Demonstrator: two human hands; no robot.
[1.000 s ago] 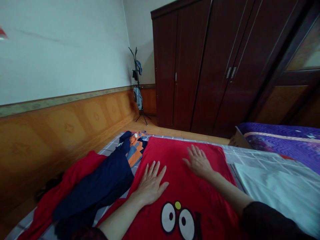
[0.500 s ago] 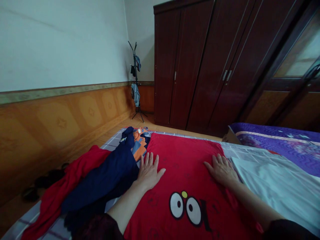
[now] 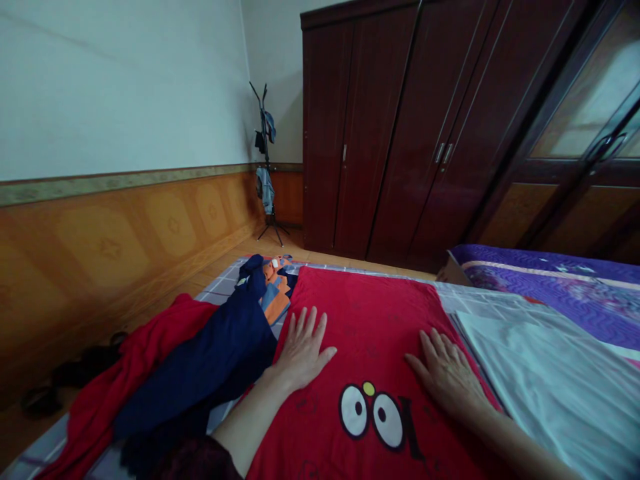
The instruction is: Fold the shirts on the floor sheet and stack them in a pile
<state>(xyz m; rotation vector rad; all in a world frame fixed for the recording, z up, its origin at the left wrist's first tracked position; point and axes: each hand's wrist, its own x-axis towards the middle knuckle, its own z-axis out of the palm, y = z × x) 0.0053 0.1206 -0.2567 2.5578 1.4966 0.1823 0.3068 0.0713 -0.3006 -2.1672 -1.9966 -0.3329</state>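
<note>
A red cloth garment (image 3: 367,320) with a big cartoon-eyes print lies spread flat on the bed; its near end runs out of view. My left hand (image 3: 303,350) rests on its left side, palm down, fingers spread. On the right side of the red garment, my right hand (image 3: 445,367) also lies flat with its fingers apart. Neither hand grips anything. Close to my left forearm are a dark blue garment (image 3: 200,360) and another red cloth (image 3: 145,353), both loosely heaped. Right of the red garment lies a pale, light-blue cloth (image 3: 555,367).
An orange and blue patterned garment (image 3: 276,287) lies at the bed's far left. Dark shoes (image 3: 43,400) sit on the floor at left. Beyond the bed stand a coat rack (image 3: 265,153) and a dark wooden wardrobe (image 3: 370,133). A purple quilted bed cover (image 3: 550,280) is at right.
My right hand has slid toward me along the red garment. My left hand has shifted slightly right, still flat. The garment's right edge looks straighter, and the view has turned a little right.
</note>
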